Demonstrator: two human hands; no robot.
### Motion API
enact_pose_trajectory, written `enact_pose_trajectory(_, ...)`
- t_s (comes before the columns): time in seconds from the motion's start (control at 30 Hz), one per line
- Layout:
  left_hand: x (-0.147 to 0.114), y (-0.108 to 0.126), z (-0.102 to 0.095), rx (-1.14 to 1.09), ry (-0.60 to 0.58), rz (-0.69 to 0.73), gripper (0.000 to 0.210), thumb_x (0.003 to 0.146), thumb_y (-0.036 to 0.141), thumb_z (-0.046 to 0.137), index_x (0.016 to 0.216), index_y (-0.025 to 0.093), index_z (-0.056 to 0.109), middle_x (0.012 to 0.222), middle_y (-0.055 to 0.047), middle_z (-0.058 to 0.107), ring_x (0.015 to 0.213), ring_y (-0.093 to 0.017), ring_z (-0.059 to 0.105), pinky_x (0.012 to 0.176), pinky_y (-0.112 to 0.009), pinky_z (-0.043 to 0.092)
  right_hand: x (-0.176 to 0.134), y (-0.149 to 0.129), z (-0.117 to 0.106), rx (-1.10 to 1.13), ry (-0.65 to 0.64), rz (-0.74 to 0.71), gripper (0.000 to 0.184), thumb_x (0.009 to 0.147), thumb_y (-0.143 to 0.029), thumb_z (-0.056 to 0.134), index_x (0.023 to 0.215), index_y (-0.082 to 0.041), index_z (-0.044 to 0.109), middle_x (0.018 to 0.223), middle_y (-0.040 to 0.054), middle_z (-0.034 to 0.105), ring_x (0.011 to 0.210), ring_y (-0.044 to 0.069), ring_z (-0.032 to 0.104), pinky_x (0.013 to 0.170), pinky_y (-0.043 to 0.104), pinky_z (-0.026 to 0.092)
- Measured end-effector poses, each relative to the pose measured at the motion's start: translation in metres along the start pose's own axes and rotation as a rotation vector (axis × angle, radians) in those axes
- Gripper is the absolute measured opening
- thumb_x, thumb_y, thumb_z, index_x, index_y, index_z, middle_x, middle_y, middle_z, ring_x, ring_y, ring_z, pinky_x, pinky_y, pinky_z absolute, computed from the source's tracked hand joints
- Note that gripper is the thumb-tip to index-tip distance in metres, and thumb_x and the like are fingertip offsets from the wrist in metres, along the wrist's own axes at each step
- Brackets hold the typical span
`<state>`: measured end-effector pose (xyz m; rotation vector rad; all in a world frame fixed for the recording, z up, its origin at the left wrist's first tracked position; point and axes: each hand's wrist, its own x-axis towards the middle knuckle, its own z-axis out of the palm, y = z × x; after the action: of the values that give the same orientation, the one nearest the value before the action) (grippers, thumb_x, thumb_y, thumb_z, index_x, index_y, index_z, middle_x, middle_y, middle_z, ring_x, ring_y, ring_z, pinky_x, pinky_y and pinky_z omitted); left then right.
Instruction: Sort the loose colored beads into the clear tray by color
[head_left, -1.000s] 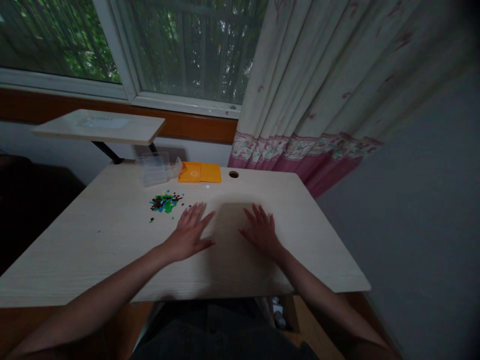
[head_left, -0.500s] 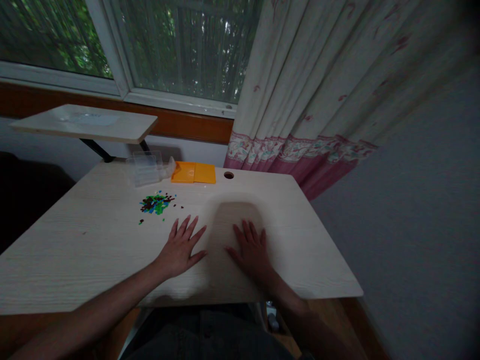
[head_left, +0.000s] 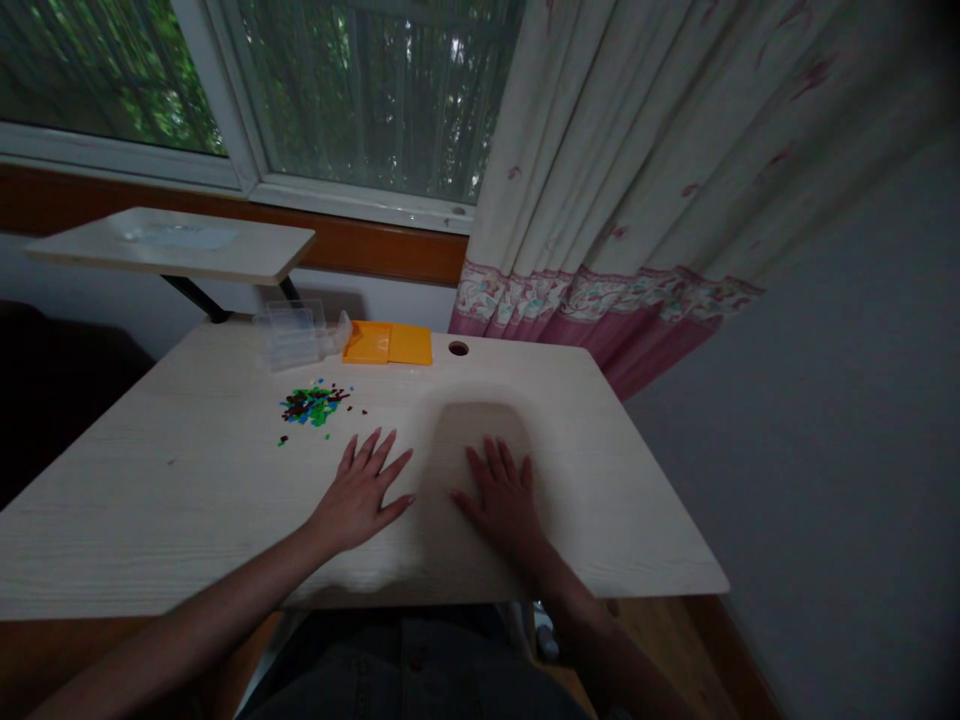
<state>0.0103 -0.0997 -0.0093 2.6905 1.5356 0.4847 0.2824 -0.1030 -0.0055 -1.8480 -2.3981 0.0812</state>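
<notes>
My left hand (head_left: 361,497) lies palm down on the pale wooden desk (head_left: 600,500), fingers spread, holding nothing. To its right, my right hand (head_left: 502,503) rests flat in the same way, also with fingers apart, within a dark shadow. Beyond my left hand, toward the far left, is a loose pile of small green, blue and dark brown pieces (head_left: 313,404); they are too small to name. A few strays lie around it. Behind the pile are clear plastic boxes (head_left: 292,345) and a flat orange tray (head_left: 410,345) with a shallow recessed left half. Neither hand touches these.
A raised shelf (head_left: 247,250) on black legs overhangs the desk's far left, with a clear sheet on it. A round cable hole (head_left: 458,349) pierces the desk near the back edge. A window, a floral curtain (head_left: 585,240) and a wall border the desk.
</notes>
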Motion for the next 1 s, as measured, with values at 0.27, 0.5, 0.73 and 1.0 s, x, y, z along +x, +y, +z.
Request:
enact_pose_trajectory(0.27,-0.0002,-0.0011,0.0018,-0.005,0.036,0.004,0.065,0.090,0.060,0.047,0.147,0.032,0.036,0.158,-0.007,0.025,0.146,-0.034,0.019,0.116,-0.060,0.017,-0.0006,0.0009,0.0017,-0.001,0.019,-0.011,0.074,0.089,-0.067,0.038,0.150,-0.027,0.030,0.160,0.0118,0.017,0.148,0.034,0.011,0.114,0.065,0.004)
enact_pose_trajectory(0.5,-0.0005,-0.0020,0.0037,0.002,0.013,0.002,0.065,0.090,0.061,0.045,0.148,0.032,0.034,0.159,-0.007,0.022,0.147,-0.035,0.016,0.115,-0.062,0.017,-0.0009,0.0007,0.0013,0.002,0.023,-0.011,0.073,0.089,-0.069,0.036,0.150,-0.028,0.031,0.160,0.0112,0.016,0.149,0.032,0.010,0.114,0.063,0.003)
enact_pose_trajectory(0.73,0.0001,-0.0006,0.0009,-0.013,0.007,-0.002,0.065,0.090,0.060,0.045,0.147,0.031,0.036,0.159,-0.007,0.022,0.146,-0.034,0.016,0.116,-0.061,0.015,-0.0004,0.0013,0.0025,0.007,0.020,-0.006,0.074,0.089,-0.069,0.037,0.150,-0.027,0.029,0.161,0.0112,0.015,0.148,0.033,0.010,0.114,0.064,0.003)
enact_pose_trajectory(1.0,0.0002,-0.0011,0.0026,0.008,-0.003,0.002,0.065,0.091,0.061,0.044,0.147,0.030,0.036,0.159,-0.009,0.023,0.147,-0.035,0.015,0.116,-0.062,0.014,0.0002,0.0014,0.0032,0.004,0.019,0.000,0.074,0.089,-0.069,0.036,0.150,-0.028,0.030,0.161,0.0106,0.015,0.148,0.033,0.010,0.114,0.064,0.003)
